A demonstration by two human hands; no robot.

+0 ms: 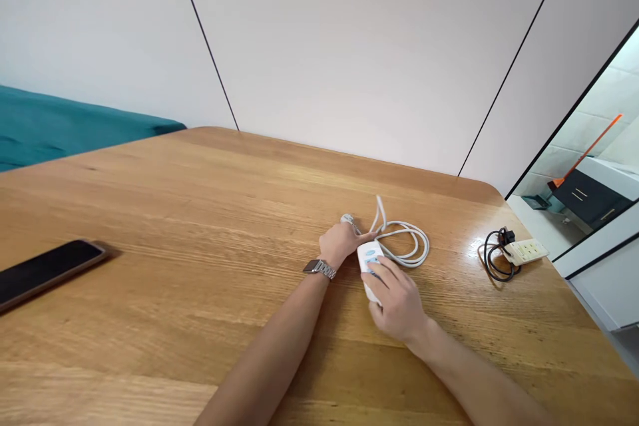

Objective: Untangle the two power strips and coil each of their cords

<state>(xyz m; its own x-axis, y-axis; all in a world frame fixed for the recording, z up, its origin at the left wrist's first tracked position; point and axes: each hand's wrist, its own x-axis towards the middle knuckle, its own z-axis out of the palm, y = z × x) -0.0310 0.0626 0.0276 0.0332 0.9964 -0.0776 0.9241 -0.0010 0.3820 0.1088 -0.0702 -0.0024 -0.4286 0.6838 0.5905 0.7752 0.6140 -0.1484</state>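
A white power strip (369, 252) with light-blue markings lies at a slant on the wooden table. My right hand (399, 303) is closed over its near part, fingers across the top and thumb along the side. Beyond its far end, my left hand (340, 243) is closed on the white cable (423, 256), with the index finger stretched right along it. The cable's plug (347, 218) sticks out past the left knuckles, partly hidden. Loose coils of the cable rest to the right, and one loop stands up. A watch (322, 267) is on my left wrist.
A cream power strip (526, 251) with a coiled black cable (492, 266) is near the table's right edge. A dark phone (47, 273) lies at far left. Behind the table (200, 213) stands a white panelled wall (349, 46), with a teal sofa (74, 121) to the left.
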